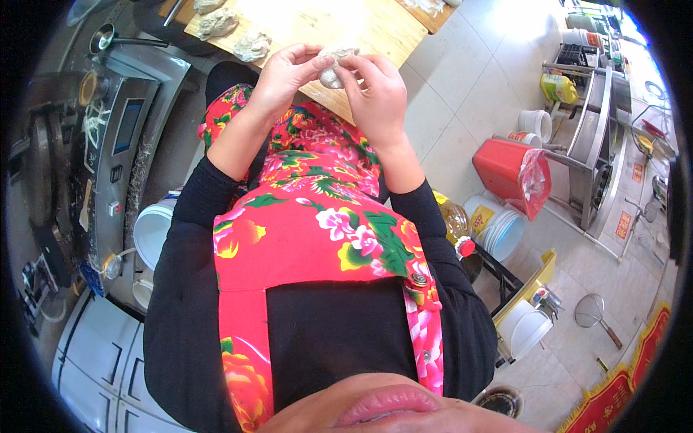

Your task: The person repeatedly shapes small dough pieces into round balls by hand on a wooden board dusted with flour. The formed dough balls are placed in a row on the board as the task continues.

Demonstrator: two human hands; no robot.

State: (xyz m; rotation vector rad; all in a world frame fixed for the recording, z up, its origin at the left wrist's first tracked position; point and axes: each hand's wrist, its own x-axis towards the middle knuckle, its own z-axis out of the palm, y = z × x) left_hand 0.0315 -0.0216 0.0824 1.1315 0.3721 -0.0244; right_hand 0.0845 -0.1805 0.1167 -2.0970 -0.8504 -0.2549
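Both of my hands pinch one lump of greyish dough [331, 78] above the near edge of a wooden board [308, 27]. My left hand [287, 76] grips its left side between thumb and fingers. On the right side, the thumb and fingertips of my right hand [376, 89] press into the dough. Several more dough lumps lie along the board's left part, among them one [253, 45] near the front edge and another [217, 23] farther back. The far part of the board is washed out by glare.
Left stands a steel machine [116, 140] with a dark panel, and a ladle [103, 39] beyond it. On the right are a red bin [503, 173], white buckets [495, 224], an oil bottle [452, 219] and a metal rack [590, 151]. A strainer [590, 311] shows lower right.
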